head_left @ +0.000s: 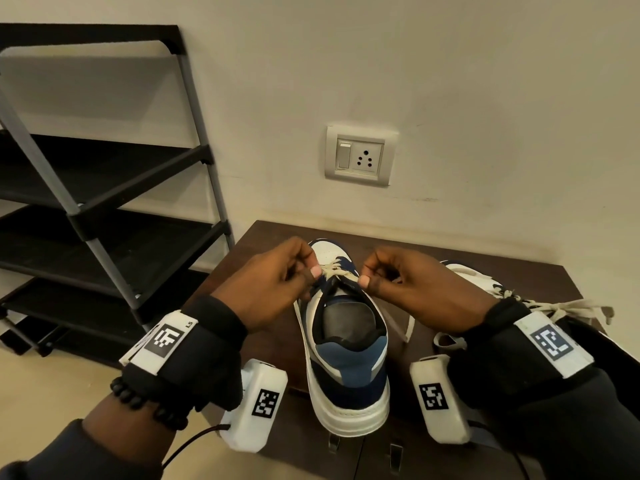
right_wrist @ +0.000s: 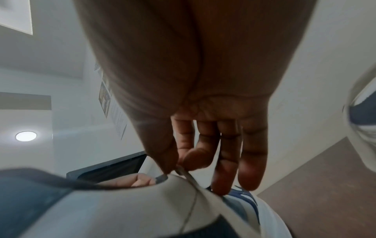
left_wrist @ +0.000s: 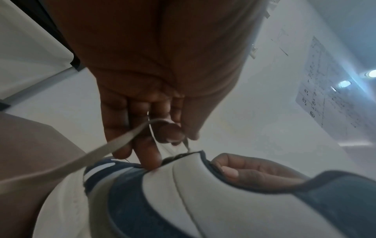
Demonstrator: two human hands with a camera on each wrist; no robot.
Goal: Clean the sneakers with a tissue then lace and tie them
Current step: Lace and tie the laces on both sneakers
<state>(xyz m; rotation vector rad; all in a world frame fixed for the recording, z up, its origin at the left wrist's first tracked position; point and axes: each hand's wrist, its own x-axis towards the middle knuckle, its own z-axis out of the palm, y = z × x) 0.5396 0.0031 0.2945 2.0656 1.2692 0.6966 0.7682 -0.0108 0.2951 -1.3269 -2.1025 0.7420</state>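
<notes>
A white and navy sneaker (head_left: 346,358) stands heel towards me on the dark wooden cabinet top (head_left: 270,341). My left hand (head_left: 277,282) pinches the cream lace (head_left: 334,271) on the shoe's left side, thumb against forefinger. In the left wrist view the lace (left_wrist: 114,145) runs taut from my left hand (left_wrist: 162,128) down past the sneaker (left_wrist: 162,193). My right hand (head_left: 408,289) pinches the same lace on the shoe's right side. The right wrist view has my right hand (right_wrist: 183,162) nipping the lace (right_wrist: 189,177) at the sneaker (right_wrist: 122,209) collar. A second sneaker (head_left: 481,282) lies behind my right wrist, laces loose.
A black and grey shoe rack (head_left: 104,202) stands on the floor at the left. A wall socket with a switch (head_left: 360,155) sits above the cabinet. The second sneaker's loose laces (head_left: 571,310) trail over the cabinet's right side.
</notes>
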